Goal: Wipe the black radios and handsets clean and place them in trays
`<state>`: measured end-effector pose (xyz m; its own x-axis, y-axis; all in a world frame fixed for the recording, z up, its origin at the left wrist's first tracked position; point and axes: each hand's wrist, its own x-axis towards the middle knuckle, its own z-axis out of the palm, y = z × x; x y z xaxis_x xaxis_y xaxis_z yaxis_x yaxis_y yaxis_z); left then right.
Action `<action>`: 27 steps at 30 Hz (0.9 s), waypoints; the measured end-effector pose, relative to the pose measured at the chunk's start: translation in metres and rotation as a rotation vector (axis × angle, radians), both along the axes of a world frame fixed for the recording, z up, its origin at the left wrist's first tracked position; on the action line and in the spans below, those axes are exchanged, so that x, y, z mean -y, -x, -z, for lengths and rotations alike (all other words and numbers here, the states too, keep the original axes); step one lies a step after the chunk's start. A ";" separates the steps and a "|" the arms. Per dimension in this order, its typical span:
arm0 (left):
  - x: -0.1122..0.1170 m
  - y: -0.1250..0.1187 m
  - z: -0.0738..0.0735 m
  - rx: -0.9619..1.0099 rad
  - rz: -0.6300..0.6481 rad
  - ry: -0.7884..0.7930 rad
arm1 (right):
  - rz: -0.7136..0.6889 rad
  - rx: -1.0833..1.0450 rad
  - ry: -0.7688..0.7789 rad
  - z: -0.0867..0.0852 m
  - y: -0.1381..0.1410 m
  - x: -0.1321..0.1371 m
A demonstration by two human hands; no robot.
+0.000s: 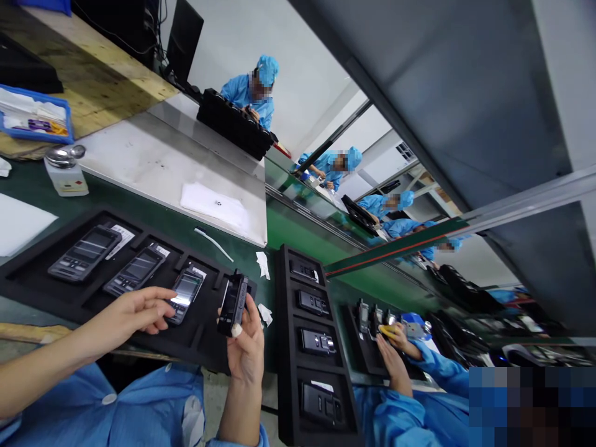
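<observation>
My right hand [244, 347] holds a rugged keypad phone [234, 303] upright, its side edge turned toward me. A white cover sits on my right thumb tip. My left hand [142, 313] is open, fingers stretched over the edge of another keypad phone [186, 293] lying in the black foam tray [184, 338]; whether they touch it I cannot tell. Two more phones lie face up in the tray: one in the middle [136, 270] and one at the left [84, 253]. White label slips stick out beside the phones in the tray.
A second black tray [285, 347] to the right holds several dark devices. A co-worker's hands [395, 354] work beyond it. A white cloth [214, 203], a white tube [214, 243], a dispenser bottle [66, 174] and a blue bin [37, 118] lie around. More workers sit behind.
</observation>
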<state>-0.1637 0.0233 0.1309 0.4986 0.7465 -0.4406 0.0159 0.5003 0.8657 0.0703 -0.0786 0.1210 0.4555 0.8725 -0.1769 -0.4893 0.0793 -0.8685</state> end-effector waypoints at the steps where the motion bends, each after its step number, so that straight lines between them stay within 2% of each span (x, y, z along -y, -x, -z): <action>1: -0.005 -0.007 -0.003 0.009 0.005 -0.032 | -0.027 -0.026 -0.001 -0.001 0.002 0.002; 5: -0.028 -0.046 -0.015 0.072 0.039 -0.145 | -0.148 -0.175 0.009 -0.002 0.007 0.012; 8: -0.043 -0.075 -0.019 0.108 0.137 -0.229 | -0.234 -0.259 0.012 0.001 0.009 0.018; 12: -0.055 -0.103 -0.020 0.135 0.279 -0.245 | -0.287 -0.284 0.009 0.006 0.007 0.025; 18: -0.063 -0.119 -0.020 0.143 0.362 -0.252 | -0.288 -0.328 -0.034 0.009 0.003 0.032; 22: -0.064 -0.124 -0.020 0.147 0.323 -0.234 | -0.194 -0.280 -0.047 0.005 0.006 0.031; 27: -0.063 -0.125 -0.024 0.160 0.243 -0.212 | -0.054 -0.096 -0.074 -0.001 0.017 0.031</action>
<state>-0.0386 0.0859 0.1547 0.7229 0.6642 -0.1904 -0.0323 0.3077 0.9509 0.0531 -0.1092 0.1221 0.3915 0.9076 -0.1514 -0.5753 0.1130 -0.8101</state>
